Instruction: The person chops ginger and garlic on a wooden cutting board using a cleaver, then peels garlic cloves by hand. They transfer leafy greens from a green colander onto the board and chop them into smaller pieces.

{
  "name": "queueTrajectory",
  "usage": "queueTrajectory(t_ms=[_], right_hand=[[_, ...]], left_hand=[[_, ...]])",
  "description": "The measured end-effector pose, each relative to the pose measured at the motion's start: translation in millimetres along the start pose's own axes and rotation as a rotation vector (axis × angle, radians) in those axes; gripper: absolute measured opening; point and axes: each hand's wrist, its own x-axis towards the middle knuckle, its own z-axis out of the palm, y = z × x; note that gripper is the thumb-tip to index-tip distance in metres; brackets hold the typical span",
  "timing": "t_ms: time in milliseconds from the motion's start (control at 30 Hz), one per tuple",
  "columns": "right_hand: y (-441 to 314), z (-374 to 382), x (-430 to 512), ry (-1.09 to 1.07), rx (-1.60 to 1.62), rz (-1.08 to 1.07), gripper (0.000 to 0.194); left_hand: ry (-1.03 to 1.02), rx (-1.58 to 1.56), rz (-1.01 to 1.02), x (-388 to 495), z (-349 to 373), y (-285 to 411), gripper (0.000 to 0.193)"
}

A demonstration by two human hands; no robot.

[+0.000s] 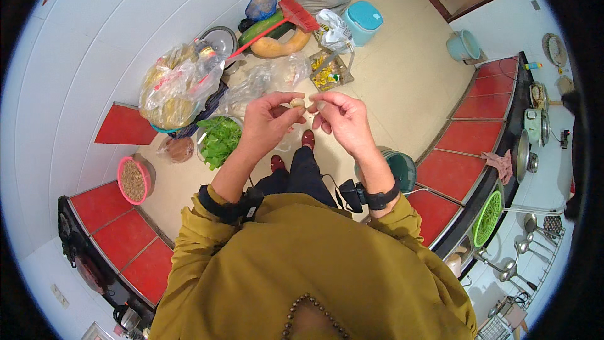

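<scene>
My left hand point(269, 120) pinches a small pale piece, apparently a garlic clove point(297, 103), between thumb and fingertips. Just to its right is my right hand point(343, 115), fingers bent and slightly apart, with nothing visible in them. Both hands are raised in front of me above the floor. Below and left of my left hand stands a bowl of green leaves point(219, 141). Beyond the hands, a clear plastic bag point(269, 80) lies on the floor beside a shallow square container point(347, 77) with yellow scraps in it.
A red broom point(299, 13) leans over a curved orange squash point(281, 46) and a green gourd point(264, 27). Filled plastic bags point(172, 89) crowd the left wall. A green bucket point(400, 170) stands by my right forearm. Red-tiled counter fronts point(450, 174) flank both sides.
</scene>
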Motion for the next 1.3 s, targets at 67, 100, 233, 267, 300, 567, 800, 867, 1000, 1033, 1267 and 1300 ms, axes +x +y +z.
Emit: queueTrajectory(t_ms=[67,100,233,267,300,567,800,867,1000,1033,1267,1300], right_hand=[[-5.4,5.1,-4.4,0.019,-0.174,-0.202,0.017],[-8.3,8.0,-6.7,0.025,-0.281,-0.291,0.015],[-16.3,16.6,-16.5,0.071,-0.478,-0.406,0.011],[-17.5,18.7,-18.9,0.057,-0.457,-0.396,0.01],[-19.2,17.4,-18.6,0.092,-0.529,-0.422,0.009],[-17.0,14.6,-21.8,0.229,-0.717,-0.501,0.005],[-9.6,-9.5,-11.3,0.211,-0.095,0.001,0.004],[-6.6,-17.1,-7.7,0.212,-0.003,0.067,0.004],[-2.7,-24.5,-3.2,0.219,0.049,0.139,0.005],[-2.7,-25.5,-2.2,0.191,0.047,0.129,0.005],[-13.1,-34.2,0.4,0.073,0.166,-0.007,0.003],[-14.3,-34.9,1.9,0.056,0.168,-0.024,0.004]], left_hand=[[0.008,0.137,0.002,-3.3,-1.8,4.5,0.023],[0.027,0.215,0.029,-5.1,-2.9,6.6,0.022],[0.071,0.442,0.239,-7.0,-1.5,11.7,0.02],[0.08,0.491,0.295,-7.6,-0.8,12.2,0.02],[0.083,0.534,0.347,-6.8,1.4,12.7,0.019],[0.064,0.775,0.622,-0.6,14.8,11.5,0.019],[-0.161,0.333,0.275,5.7,11.7,12.9,0.023],[-0.222,0.043,0.081,10.1,10.1,13.7,0.023],[-0.234,-0.244,0.012,18.2,6.3,13.1,0.027],[-0.241,-0.26,0.004,20.6,5.6,12.0,0.028],[-0.26,-0.134,0.093,29.7,10.6,-0.4,0.027],[-0.253,-0.096,0.078,30.2,11.5,-0.6,0.026]])
